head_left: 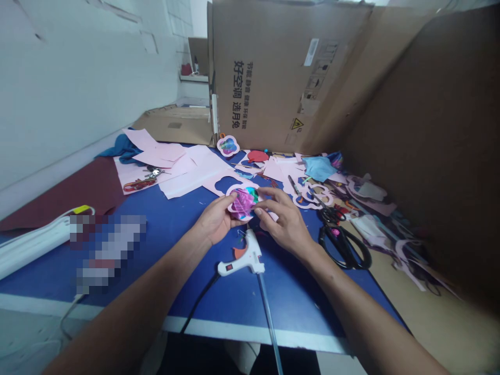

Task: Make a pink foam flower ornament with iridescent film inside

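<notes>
A pink scalloped paper cutout with a shiny magenta and teal centre (242, 204) is held up over the blue table. My left hand (215, 217) grips its left edge, thumb on the front face. On the other side, my right hand (284, 216) has its fingertips at the cutout's right edge, fingers bent and partly spread; whether they pinch it is hard to make out. Just below both hands lies a white glue gun (247, 256) with an orange trigger, a clear glue stick (270, 323) sticking out of its back end.
Black-handled scissors (344, 247) lie right of my right hand. Pink paper sheets (191, 166) and a finished-looking flower piece (228, 146) are at the back. A large cardboard box (273, 78) walls off the far side. A white power strip (35, 245) sits at left.
</notes>
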The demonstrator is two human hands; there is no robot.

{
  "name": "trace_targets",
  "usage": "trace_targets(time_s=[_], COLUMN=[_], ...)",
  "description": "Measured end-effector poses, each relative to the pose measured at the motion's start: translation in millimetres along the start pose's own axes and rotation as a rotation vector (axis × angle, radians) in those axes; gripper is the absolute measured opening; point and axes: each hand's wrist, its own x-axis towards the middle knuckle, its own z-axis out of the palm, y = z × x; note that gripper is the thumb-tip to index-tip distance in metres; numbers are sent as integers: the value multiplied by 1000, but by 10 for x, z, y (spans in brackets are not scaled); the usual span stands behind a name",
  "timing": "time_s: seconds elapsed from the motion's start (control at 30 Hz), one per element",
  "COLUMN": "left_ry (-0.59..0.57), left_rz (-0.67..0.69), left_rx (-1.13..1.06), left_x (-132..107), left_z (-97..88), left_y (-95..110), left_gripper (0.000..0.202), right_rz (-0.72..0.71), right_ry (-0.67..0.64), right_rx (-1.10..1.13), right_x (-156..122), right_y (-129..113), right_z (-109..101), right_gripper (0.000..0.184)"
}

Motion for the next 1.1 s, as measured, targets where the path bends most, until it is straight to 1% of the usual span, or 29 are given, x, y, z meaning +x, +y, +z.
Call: trace_targets(time_s=[0.23, 0.37, 0.47, 0.63, 0.83, 0.97, 1.03, 1.1], left_ry=[-134, -222, -251, -234, -223, -187, -169, -151], left_rz=[53, 57, 61, 78, 99, 90, 83, 78], left_rx=[5, 5, 10, 50, 70, 108, 128, 146], left_x=[1, -8, -23, -55, -77, -68, -55, -36], left_z=[1, -3, 12, 49, 73, 76, 67, 46], left_y=[-52, -59, -60, -66, -73, -76, -76, -75], left_gripper=[45, 48, 45, 38, 43, 39, 39, 40], right_rz=[103, 133, 140, 178, 200, 200, 192, 195], right_ry=[105, 131, 137, 122, 123, 108, 119, 166], right_rx=[40, 58, 60, 54, 28, 15, 19, 19], right_x=[20, 31, 32, 26, 25, 20, 26, 44], right_y=[-38, -41, -49, -67, -64, -59, -53, -37], right_z=[31, 22, 21, 21, 18, 27, 10, -41], right_gripper=[25, 26, 25, 26, 24, 25, 25, 24])
